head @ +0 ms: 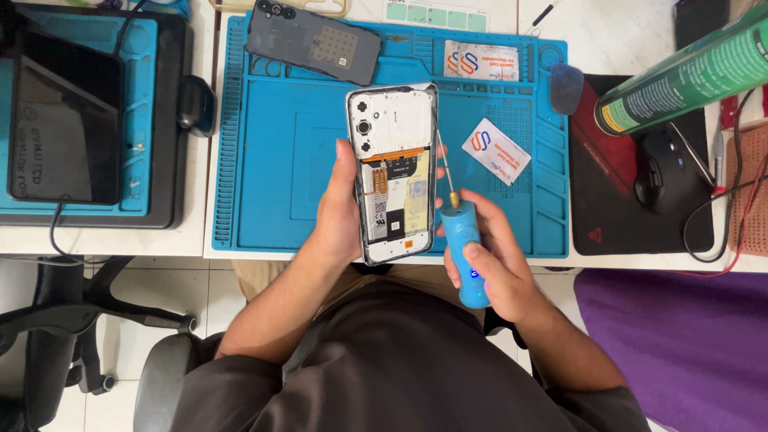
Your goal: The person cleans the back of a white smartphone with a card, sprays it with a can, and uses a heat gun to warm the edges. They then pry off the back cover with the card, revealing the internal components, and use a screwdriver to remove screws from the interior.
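Blue work mat [272, 160] on the surface beyond the fingers; detached back cover [314, 40], computer mouse [664, 170] and green cylinder [688, 72] lie well apart.

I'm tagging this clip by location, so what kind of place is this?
Most likely a phone repair bench. The left hand holds an opened phone, the right hand a blue screwdriver, over a blue repair mat with the phone's back cover.

Left hand [340, 210] cupped upward, right hand [488, 256] fisted (thumb forward).
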Action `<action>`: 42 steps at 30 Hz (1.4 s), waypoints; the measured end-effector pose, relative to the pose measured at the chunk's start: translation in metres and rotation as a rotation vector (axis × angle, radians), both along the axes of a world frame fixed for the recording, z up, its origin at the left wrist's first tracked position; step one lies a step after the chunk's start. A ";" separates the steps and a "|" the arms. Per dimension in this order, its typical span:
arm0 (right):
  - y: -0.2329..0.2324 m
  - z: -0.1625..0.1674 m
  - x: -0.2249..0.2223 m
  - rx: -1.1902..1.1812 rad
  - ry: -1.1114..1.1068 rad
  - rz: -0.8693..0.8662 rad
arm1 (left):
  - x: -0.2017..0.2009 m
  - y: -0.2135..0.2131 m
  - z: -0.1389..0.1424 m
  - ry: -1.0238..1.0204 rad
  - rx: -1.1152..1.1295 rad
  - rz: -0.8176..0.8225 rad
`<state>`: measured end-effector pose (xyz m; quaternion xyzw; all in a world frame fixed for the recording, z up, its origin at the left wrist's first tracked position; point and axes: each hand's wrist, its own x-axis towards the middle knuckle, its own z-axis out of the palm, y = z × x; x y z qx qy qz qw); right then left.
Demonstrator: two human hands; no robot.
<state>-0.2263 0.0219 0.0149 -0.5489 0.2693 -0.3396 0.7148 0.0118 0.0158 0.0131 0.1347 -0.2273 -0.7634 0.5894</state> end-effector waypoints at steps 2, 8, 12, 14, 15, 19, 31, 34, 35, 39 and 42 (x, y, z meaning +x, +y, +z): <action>0.002 0.000 -0.001 0.020 0.011 0.001 | 0.000 -0.001 0.000 0.000 -0.004 0.007; 0.012 -0.004 -0.004 0.077 0.038 0.021 | 0.003 -0.002 0.002 0.027 -0.050 0.087; 0.015 -0.006 -0.005 0.068 0.031 0.036 | 0.003 -0.005 0.004 0.014 -0.063 0.141; 0.015 -0.006 -0.005 0.065 0.036 0.039 | 0.004 -0.005 0.003 0.033 -0.071 0.131; 0.015 -0.006 -0.005 0.062 0.041 0.040 | 0.004 -0.005 0.003 0.031 -0.055 0.132; 0.013 -0.005 -0.005 0.063 0.036 0.027 | 0.003 -0.002 -0.001 0.075 -0.114 0.087; 0.001 -0.003 -0.002 -0.029 0.039 -0.021 | -0.004 0.001 0.003 -0.020 -0.125 0.067; 0.003 -0.003 -0.003 0.001 0.068 -0.007 | 0.001 0.002 0.006 0.028 -0.109 0.099; 0.004 -0.003 -0.004 0.005 0.076 -0.001 | 0.002 -0.001 0.007 0.037 -0.113 0.116; 0.009 -0.003 -0.004 0.042 0.082 0.020 | 0.006 -0.005 0.008 0.058 -0.137 0.164; 0.010 -0.004 -0.003 0.074 0.078 0.024 | 0.004 -0.007 0.007 0.027 -0.149 0.203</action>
